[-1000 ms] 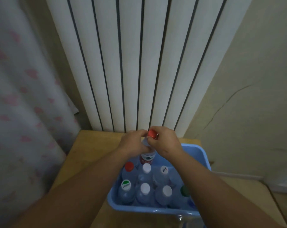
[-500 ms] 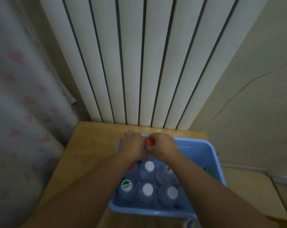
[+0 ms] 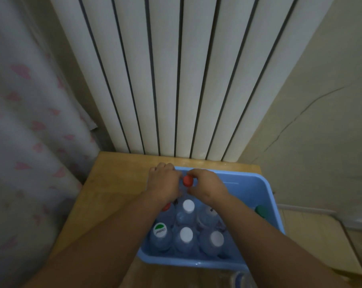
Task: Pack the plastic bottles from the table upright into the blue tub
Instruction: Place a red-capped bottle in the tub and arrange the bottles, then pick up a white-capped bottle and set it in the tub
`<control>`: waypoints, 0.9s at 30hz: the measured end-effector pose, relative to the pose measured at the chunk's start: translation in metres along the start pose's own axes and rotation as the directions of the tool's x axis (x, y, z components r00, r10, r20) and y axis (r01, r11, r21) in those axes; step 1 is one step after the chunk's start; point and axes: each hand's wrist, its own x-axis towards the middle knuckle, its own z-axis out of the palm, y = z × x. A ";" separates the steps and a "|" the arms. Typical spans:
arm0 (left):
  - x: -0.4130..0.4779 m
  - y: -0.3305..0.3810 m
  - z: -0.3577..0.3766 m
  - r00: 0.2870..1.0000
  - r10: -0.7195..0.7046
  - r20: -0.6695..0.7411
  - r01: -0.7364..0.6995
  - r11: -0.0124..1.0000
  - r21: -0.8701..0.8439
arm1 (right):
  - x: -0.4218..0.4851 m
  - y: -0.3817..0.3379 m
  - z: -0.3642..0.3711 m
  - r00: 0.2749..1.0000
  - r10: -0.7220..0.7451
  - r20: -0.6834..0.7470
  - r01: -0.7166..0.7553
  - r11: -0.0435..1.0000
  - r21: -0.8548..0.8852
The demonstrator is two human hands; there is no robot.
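Both hands are over the far part of the tub (image 3: 267,196), at about 12 o'clock from the packed bottles. The left hand (image 3: 163,183) and the right hand (image 3: 207,189) are close together, almost touching, and both are closed around one bottle with a red cap (image 3: 187,181). The cap shows between the thumbs and fingers; the body of this bottle is mostly hidden under the hands, so I cannot tell if it already stands on the tub floor.

The tub sits on the counter (image 3: 113,183), toward its 3 o'clock side. In the tub other bottles stand upright, tight beside each other. In the near row, at 6 o'clock, there is a green-and-white cap (image 3: 159,230), then a white cap (image 3: 186,234) and another white cap (image 3: 217,239). Behind them one more white cap (image 3: 188,205) is in the middle, and a second red cap (image 3: 166,207) is half hidden under the left wrist. A dark green cap (image 3: 261,210) is at 3 o'clock, against the right wall of the tub.

Behind the counter, at 12 o'clock, stands a white radiator (image 3: 176,80). A curtain (image 3: 26,121) with pink marks hangs at 9 o'clock.
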 end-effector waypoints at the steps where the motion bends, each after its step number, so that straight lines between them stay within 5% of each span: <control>1: -0.002 -0.001 -0.001 1.000 0.001 -0.004 -0.001 1.000 -0.008 | -0.002 0.000 -0.001 1.000 -0.004 -0.013 0.004 1.000 -0.003; 14: -0.059 0.003 -0.039 0.992 -0.039 -0.123 0.009 0.972 -0.236 | -0.057 -0.031 -0.025 0.988 -0.010 -0.157 0.017 0.999 0.043; 27: -0.146 0.036 -0.057 0.982 0.057 -0.179 -0.146 0.829 -0.540 | -0.180 -0.035 -0.029 0.959 0.072 -0.274 -0.056 0.996 0.063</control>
